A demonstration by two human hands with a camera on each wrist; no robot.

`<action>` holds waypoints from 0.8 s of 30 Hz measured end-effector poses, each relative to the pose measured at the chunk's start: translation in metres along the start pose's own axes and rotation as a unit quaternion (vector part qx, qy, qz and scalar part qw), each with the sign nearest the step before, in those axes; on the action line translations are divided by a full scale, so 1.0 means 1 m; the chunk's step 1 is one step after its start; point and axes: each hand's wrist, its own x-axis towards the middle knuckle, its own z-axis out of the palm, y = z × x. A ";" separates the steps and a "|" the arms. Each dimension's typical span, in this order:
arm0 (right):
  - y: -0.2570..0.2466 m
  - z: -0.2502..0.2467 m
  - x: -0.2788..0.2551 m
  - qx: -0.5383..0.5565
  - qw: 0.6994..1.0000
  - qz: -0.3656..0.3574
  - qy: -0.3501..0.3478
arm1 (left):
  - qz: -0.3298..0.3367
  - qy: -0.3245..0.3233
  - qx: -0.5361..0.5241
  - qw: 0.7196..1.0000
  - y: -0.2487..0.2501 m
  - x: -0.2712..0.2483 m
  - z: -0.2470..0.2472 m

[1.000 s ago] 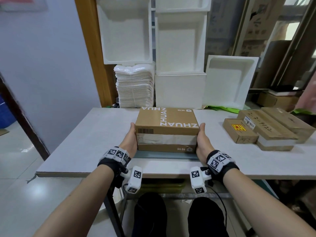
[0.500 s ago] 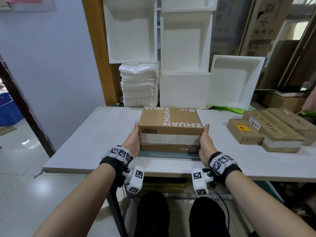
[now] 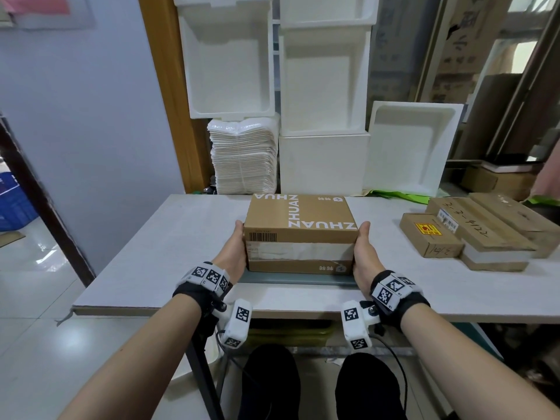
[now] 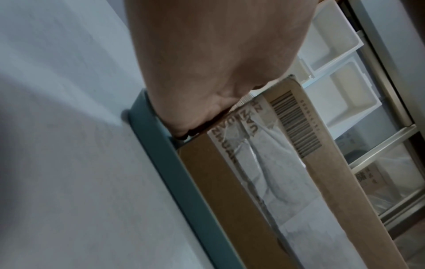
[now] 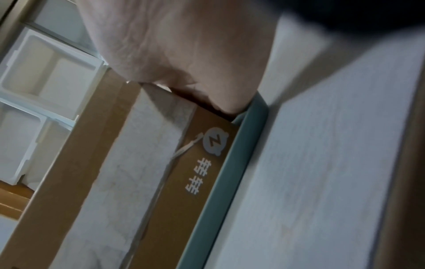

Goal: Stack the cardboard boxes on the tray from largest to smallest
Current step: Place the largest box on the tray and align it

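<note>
A large brown cardboard box (image 3: 300, 216) printed "ZHUAN" sits in a teal tray (image 3: 297, 278) at the middle of the white table. My left hand (image 3: 235, 247) lies flat against its left side and my right hand (image 3: 362, 247) against its right side, thumbs up along the near corners. The fingers are hidden behind the box. In the left wrist view the palm (image 4: 207, 54) meets the box (image 4: 264, 182) just inside the tray rim (image 4: 184, 182). The right wrist view shows the same for the right palm (image 5: 184, 45), box (image 5: 138, 172) and rim (image 5: 223, 182).
At the table's right lie a small box with a red-yellow label (image 3: 428, 237), a long flat box (image 3: 481, 234) and another long box (image 3: 521, 219). White foam containers (image 3: 324, 162) and a stack of white sheets (image 3: 244, 159) stand behind. The table's near edge (image 3: 272, 310) runs under my wrists.
Both hands stay on the sides of the large box in the tray. Only the head view has shifted slightly.
</note>
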 end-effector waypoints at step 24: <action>-0.113 -0.084 -0.009 -0.025 0.992 -0.122 0.011 | 0.107 -0.124 0.053 0.985 0.137 0.016 0.126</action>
